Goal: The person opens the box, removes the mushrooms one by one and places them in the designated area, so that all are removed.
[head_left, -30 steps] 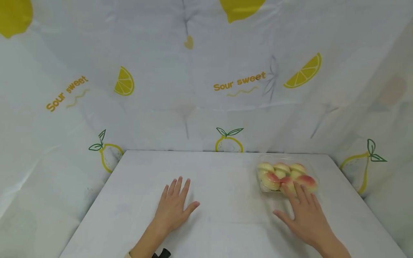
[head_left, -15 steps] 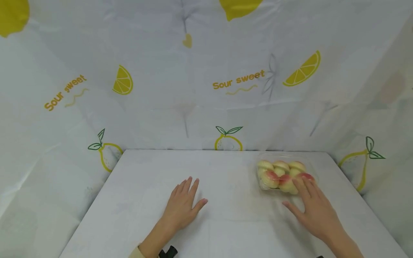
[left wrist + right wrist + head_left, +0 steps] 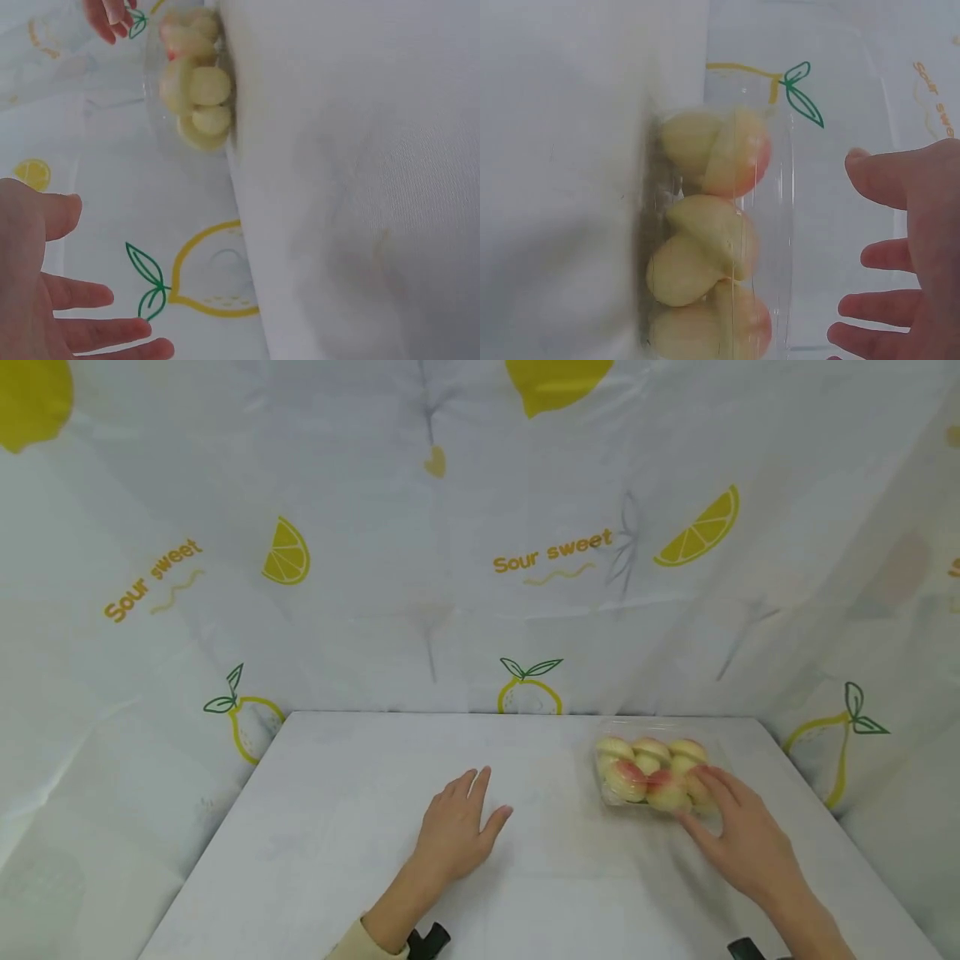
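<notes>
A clear plastic box (image 3: 611, 792) stands at the back right of the table, packed with several pale yellow peaches (image 3: 626, 781) blushed red. In the head view my right hand (image 3: 750, 843) overlaps the box's front right corner, its fingers extended and thumb spread. From the right wrist view, the fingers reach in from the right beside the box, with a gap between them and its wall. My left hand (image 3: 453, 835) hovers over the middle of the table, fingers extended, holding nothing. Left of the box, it stays well apart from it.
The white table (image 3: 315, 843) ends against a white cloth backdrop (image 3: 375, 635) printed with lemons. A dark wrist mount (image 3: 427, 939) shows at the left wrist, another dark piece (image 3: 745, 947) by the right wrist.
My left hand has moved right towards the middle. My right hand has shifted right over the box, uncovering its front peaches. The box has stayed in place.
</notes>
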A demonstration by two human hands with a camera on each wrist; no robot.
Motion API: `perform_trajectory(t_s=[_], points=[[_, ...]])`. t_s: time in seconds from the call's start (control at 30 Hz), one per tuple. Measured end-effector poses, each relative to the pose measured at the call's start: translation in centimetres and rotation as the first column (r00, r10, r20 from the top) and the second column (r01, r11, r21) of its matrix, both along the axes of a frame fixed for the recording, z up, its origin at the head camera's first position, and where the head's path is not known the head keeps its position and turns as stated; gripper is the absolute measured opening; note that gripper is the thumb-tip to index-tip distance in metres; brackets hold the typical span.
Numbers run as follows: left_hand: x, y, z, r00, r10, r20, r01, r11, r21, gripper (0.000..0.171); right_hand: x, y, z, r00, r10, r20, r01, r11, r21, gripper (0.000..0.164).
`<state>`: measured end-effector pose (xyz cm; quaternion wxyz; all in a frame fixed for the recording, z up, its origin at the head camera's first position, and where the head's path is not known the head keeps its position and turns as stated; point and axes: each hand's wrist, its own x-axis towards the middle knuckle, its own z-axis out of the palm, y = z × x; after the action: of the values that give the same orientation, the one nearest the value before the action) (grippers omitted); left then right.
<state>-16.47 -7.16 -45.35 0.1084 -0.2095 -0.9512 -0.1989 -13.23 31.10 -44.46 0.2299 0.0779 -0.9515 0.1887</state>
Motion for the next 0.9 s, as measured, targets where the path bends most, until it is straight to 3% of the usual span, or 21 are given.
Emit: perform_trajectory(t_s=[0.17, 0.4, 0.67, 0.9], points=[[-0.1, 1.5, 0.0, 0.999, 0.0, -0.033, 0.002, 0.999, 0.05, 0.06, -0.5, 1.1, -0.2, 1.0, -0.029, 0.006, 0.029, 0.999, -0.028, 0.057], [-0.3, 3.6, 0.1, 0.997, -0.046, -0.06, 0.052, 0.994, 0.101, 0.058, -0.7, 2.4, -0.2, 0.996, -0.065, 0.068, 0.068, 0.996, -0.05, 0.066], [-1.4, 5.7, -0.1, 0.987, -0.069, -0.144, 0.091, 0.984, 0.153, 0.051, -1.8, 3.8, 0.2, 0.989, -0.07, 0.132, 0.077, 0.996, -0.042, 0.068], [-1.7, 7.1, 0.3, 0.992, -0.103, -0.077, 0.114, 0.981, 0.159, 0.054, -2.9, 5.0, 0.5, 0.979, -0.043, 0.199, 0.063, 0.994, -0.092, 0.077]])
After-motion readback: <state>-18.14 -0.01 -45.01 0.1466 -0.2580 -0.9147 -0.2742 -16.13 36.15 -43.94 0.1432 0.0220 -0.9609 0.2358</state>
